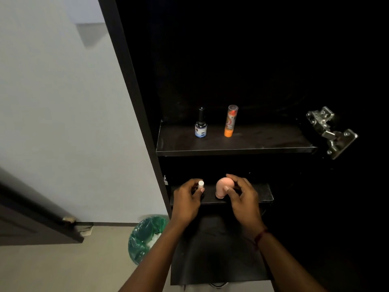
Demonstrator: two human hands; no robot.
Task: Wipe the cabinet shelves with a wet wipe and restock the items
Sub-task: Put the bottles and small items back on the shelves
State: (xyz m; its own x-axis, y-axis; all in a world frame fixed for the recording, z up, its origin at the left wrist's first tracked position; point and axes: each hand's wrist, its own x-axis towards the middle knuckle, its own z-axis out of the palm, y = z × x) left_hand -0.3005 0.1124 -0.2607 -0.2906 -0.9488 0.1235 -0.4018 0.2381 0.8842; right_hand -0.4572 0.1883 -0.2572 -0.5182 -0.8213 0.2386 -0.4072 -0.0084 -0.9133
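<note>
Left hand (186, 199) pinches a small white-capped bottle (201, 183) between thumb and curled fingers, near the left end of the middle shelf (263, 192). The fingers hide the bottle's body, so I cannot tell whether it stands on the shelf. Right hand (242, 197) curls round a pink rounded thing (224, 185), thumb in front and fingers over its top. Its flat base is down at the shelf's front edge. The two hands are near each other but apart.

Above, the top shelf (263, 140) carries two things, both upright in its left half and set apart from each other: a dark bottle (201, 125) with a black cap and a blue-and-white label, and to its right an orange tube (230, 121) with a clear cap. Its right half is bare.

Below the hands a third, wider dark shelf (210, 249) juts out towards the person, and both forearms reach over it. A red thread (261, 236) circles the right wrist.

One metal hinge (330, 131) is fixed on the right side of the cabinet (134, 91), level with the top shelf. The inside is very dark and its back cannot be made out.

On the floor just left of the cabinet stands one bin (145, 249) lined with a green bag, with white crumpled pieces (154, 239) inside. A dark door (31, 218) shows at the left, against a pale wall (63, 123).
</note>
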